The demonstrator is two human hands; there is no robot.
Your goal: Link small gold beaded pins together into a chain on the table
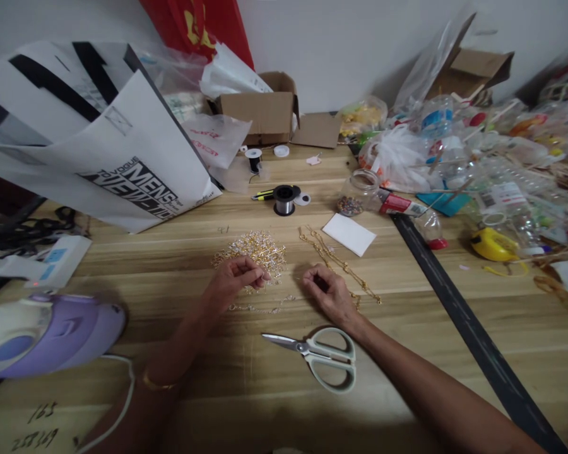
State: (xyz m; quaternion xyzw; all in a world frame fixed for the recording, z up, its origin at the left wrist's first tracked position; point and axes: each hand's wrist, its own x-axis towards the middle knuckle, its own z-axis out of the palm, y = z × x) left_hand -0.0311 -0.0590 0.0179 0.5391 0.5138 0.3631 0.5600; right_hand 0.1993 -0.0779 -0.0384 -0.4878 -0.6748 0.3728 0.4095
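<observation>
Tabletop: wood-grain boards, pale wall behind, black strip running diagonally on my right.
Pile: loose gold and clear bits, heaped just past my left hand. Too small to tell the parts apart.
Left hand: at the near edge of the pile, thumb and fingertips drawn together. Can't tell if a bit is pinched in there. Gold bracelet on that wrist.
Right hand: resting low, fingers curled in, beside the gold chain. Can't tell if it grips anything.
Hands: apart from each other, gap between them.
Gold chain: lies in 2 strands, slanting from beyond my right hand out to its right.
Silver chain: thin one on the wood, nearer me than the pile, ring at its left end.
Scissors: 1 pair, flat, closest to me, blades pointing left, handles near my right forearm.
White card: flat, just past the gold chain.
Wire spool: beyond the pile, next to the yellow-black cutter.
Jar: clear, small beads at the bottom.
Left side: white bag standing, purple-white appliance, handwritten 165 and 258369 on the wood.
Right side: heap of plastic bottles.
Back: cardboard box, red bag.
</observation>
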